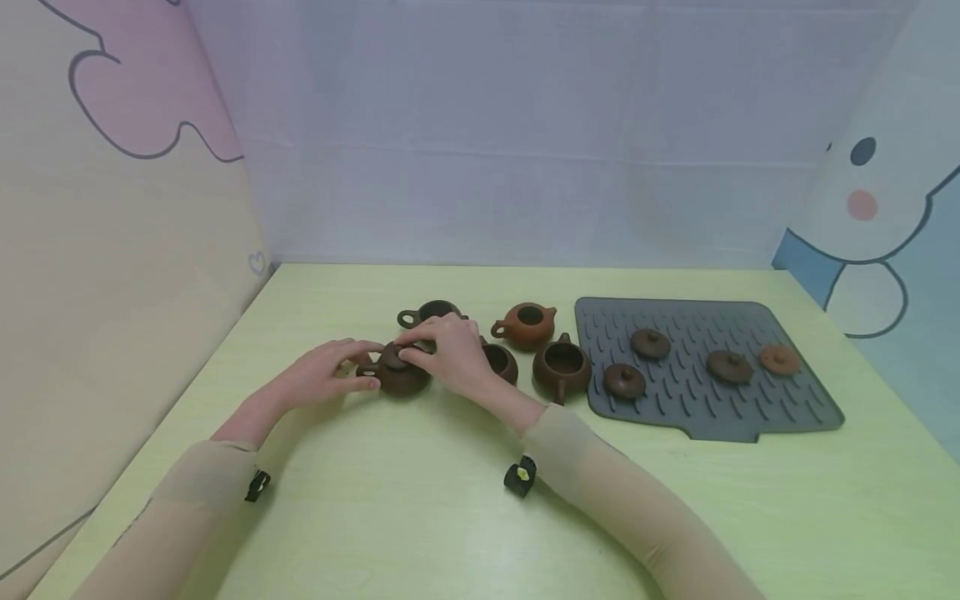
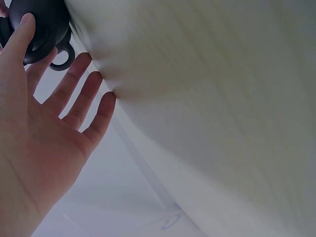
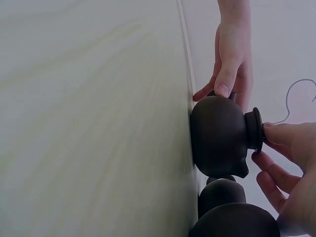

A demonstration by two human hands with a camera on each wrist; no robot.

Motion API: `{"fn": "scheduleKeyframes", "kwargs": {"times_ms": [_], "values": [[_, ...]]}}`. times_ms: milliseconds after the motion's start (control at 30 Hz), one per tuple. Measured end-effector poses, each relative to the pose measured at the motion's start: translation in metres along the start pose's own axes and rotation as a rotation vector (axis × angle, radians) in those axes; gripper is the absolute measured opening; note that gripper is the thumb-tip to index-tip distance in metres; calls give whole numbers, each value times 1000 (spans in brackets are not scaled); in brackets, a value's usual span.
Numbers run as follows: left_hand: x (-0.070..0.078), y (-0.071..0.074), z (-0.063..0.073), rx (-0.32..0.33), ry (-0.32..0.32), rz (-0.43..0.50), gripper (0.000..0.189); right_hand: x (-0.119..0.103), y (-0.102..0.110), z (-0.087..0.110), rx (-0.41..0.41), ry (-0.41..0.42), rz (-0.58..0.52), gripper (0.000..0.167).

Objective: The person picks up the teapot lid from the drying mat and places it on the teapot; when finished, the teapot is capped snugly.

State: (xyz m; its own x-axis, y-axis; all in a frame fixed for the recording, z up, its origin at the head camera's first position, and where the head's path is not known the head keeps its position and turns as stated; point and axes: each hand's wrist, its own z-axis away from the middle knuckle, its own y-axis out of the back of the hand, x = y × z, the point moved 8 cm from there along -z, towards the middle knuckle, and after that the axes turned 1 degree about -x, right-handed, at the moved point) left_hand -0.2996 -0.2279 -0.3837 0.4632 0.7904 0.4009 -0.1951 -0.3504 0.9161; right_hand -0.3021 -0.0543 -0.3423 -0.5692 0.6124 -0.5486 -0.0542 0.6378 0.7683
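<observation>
A dark brown teapot [image 1: 405,382] stands upright on the table, left of the other pots. My left hand [image 1: 318,375] holds it on the handle side, with the thumb against its body and the index finger on the far side. The other left fingers [image 2: 74,81] are spread. My right hand [image 1: 459,358] pinches a dark lid [image 3: 256,129] from above, between thumb and fingers. In the right wrist view, the lid sits at the teapot's opening, its wide edge standing a little off the rim. The right hand partly hides the lid in the head view.
Lidless pots stand close by: a black one [image 1: 437,309] behind, a reddish-brown one [image 1: 528,331], and dark brown ones [image 1: 501,360] [image 1: 562,371] to the right. A grey mat [image 1: 682,408] at the right bears several lids, including an orange-brown one [image 1: 780,359].
</observation>
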Motion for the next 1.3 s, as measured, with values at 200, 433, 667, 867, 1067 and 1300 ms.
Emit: {"fn": "scheduleKeyframes", "kwargs": {"times_ms": [200, 433, 667, 867, 1067, 1300], "values": [[1, 0, 0, -5, 4, 12, 56, 0, -4, -2, -27, -27, 33, 17], [0, 0, 0, 2, -8, 25, 56, 1, -6, -2, -50, -48, 61, 19], [1, 0, 0, 7, -18, 29, 57, 0, -7, 0, -62, -54, 78, 19], [1, 0, 0, 0, -6, 34, 57, 0, -7, 0, -72, -61, 78, 20], [0, -1, 0, -7, 0, 35, 58, 0, -7, 0, -77, -59, 82, 19], [1, -1, 0, -11, -3, 29, 57, 2, -6, 2, -78, -69, 79, 23]]}}
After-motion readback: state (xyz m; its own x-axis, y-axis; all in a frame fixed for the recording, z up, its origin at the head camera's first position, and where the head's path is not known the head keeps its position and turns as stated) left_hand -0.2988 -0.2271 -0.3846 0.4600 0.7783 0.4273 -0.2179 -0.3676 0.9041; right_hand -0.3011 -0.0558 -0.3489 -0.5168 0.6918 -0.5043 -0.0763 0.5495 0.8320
